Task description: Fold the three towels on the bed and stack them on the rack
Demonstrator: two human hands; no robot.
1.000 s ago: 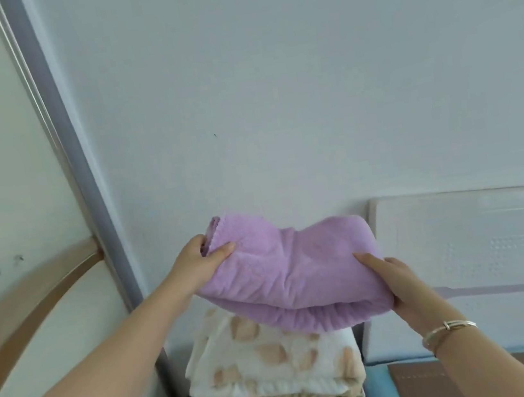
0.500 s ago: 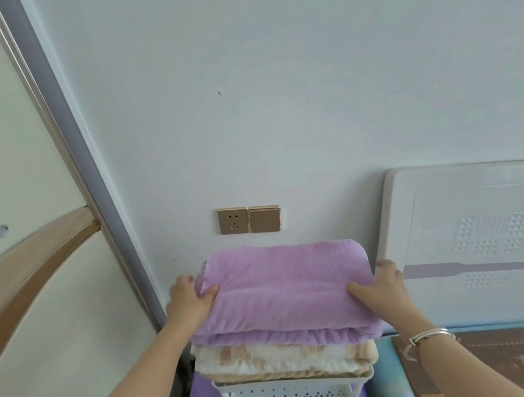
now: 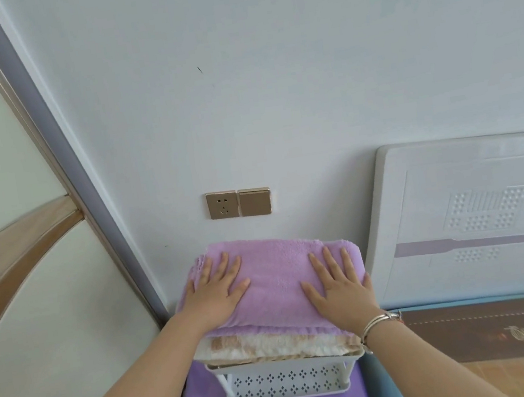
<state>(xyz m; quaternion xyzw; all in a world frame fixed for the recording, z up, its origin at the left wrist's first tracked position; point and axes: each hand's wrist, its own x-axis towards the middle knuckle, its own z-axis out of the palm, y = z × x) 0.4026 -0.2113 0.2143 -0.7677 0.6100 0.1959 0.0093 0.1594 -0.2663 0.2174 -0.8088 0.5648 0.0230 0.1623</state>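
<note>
1. Head view: a folded purple towel (image 3: pixel 279 280) tops the stack on the white rack (image 3: pixel 286 381), over a cream-and-tan patterned towel (image 3: pixel 274 344).
2. The left hand (image 3: pixel 215 294) and right hand (image 3: pixel 340 285) press flat on it, fingers straight, gripping nothing.
3. No writing can be read.
4. A gold socket (image 3: pixel 222 205) and switch (image 3: pixel 254 201) sit on the wall above; a white headboard (image 3: pixel 478 215) stands just right; a bracelet (image 3: pixel 377 321) circles the right wrist.

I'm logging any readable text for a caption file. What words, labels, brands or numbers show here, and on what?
None can be read.
Wall socket and switch: no print visible.
Purple towel, patterned towel, white rack: no tags or lettering showing.
White headboard: only embossed dots and lines.
</note>
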